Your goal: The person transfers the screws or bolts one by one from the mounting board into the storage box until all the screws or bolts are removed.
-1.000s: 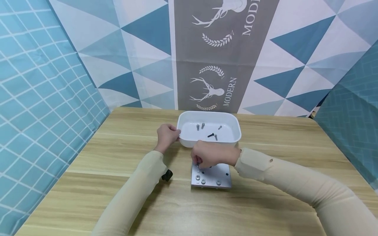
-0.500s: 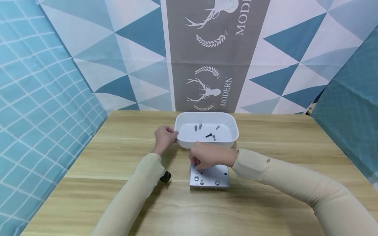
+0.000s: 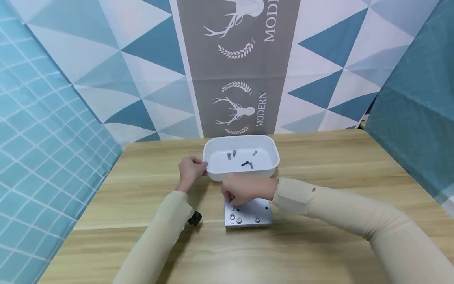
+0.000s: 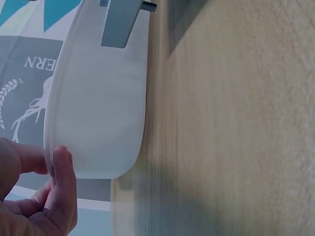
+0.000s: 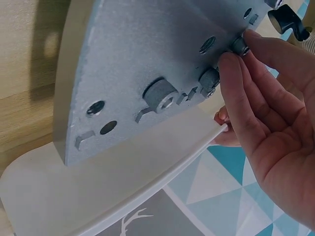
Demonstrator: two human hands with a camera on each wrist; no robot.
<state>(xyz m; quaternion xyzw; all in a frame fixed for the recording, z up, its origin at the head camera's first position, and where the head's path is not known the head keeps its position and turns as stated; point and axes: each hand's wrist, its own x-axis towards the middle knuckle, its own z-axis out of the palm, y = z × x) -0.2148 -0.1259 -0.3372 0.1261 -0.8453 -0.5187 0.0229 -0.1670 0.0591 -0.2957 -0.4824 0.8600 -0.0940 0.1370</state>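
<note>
My left hand (image 3: 190, 169) pinches the left end of a white plastic tray (image 3: 241, 175) between thumb and fingers, as the left wrist view also shows. My right hand (image 3: 246, 187) is over the far left part of a silver metal plate (image 3: 248, 213), which lies in front of the tray. In the right wrist view, its thumb and finger pinch a small socket head screw (image 5: 239, 46) at a hole in the plate. Beside the fingertips, another socket head screw (image 5: 209, 77) stands in the plate. Below the plate a threaded screw end (image 4: 149, 6) sticks out.
Inside the tray lie several loose screws, one a black screw (image 3: 245, 163). More screws (image 3: 232, 216) sit along the plate's near edge. A black wrist device (image 3: 194, 218) shows at the left sleeve. The wooden table (image 3: 149, 167) ends at a patterned cloth backdrop.
The head view has turned slightly, so everything sits farther left in it. Both hands keep their places, the left at the tray's end and the right on the plate.
</note>
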